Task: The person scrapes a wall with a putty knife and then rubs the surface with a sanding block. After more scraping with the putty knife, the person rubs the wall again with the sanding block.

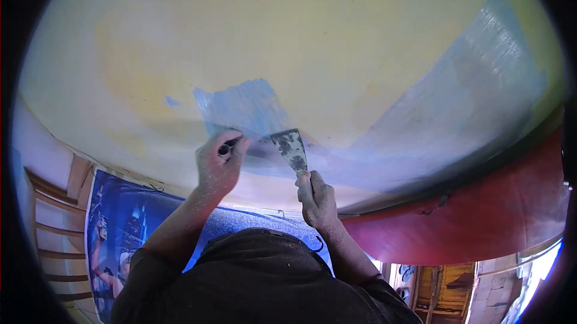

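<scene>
My right hand [317, 199] grips the handle of a putty knife [291, 148], whose wide metal blade is blotched with dark and pale patches and points up toward the pale yellow surface [288, 36]. To its left, my left hand [221, 159] is raised with curled fingers around a dark object with a round, light end [225, 149]; what it is cannot be made out. Just above my left hand lies a bluish scraped patch [243, 105]. Pale dust covers both hands and forearms.
A long blue-grey band [457, 90] crosses the surface at the right. Below it hangs a red sheet [469, 210]. A blue printed sheet [129, 216] hangs at the lower left, beside wooden slats [60, 230]. Wooden boards [448, 288] show at the lower right.
</scene>
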The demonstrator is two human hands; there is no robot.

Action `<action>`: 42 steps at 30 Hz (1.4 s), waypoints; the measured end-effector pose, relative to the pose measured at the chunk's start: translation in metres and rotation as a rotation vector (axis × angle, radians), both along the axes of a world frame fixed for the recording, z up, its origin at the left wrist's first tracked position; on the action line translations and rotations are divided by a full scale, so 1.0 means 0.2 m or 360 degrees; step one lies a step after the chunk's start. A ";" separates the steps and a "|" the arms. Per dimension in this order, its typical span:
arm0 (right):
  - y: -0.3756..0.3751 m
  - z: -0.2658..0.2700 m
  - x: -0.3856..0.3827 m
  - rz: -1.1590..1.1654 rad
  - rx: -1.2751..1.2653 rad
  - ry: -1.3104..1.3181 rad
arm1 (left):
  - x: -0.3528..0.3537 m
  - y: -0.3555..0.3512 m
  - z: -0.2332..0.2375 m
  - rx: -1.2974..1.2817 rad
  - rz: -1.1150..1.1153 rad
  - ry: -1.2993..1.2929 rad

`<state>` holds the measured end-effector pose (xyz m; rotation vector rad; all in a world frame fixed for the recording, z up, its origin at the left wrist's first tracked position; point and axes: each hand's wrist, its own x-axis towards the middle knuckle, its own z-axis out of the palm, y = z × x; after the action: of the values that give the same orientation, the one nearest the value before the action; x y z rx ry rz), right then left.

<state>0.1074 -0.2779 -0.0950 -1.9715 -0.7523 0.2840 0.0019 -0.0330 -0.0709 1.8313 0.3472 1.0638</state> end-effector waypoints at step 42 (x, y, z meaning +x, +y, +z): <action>0.09 0.04 -0.21 -0.0320 0.0330 -0.0604 | -0.09 0.30 0.26 0.0375 0.0224 0.0343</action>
<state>0.0657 -0.2601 -0.0864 -1.9038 -0.7781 -0.2863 -0.0152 0.0269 -0.0183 2.1667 0.5021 1.0391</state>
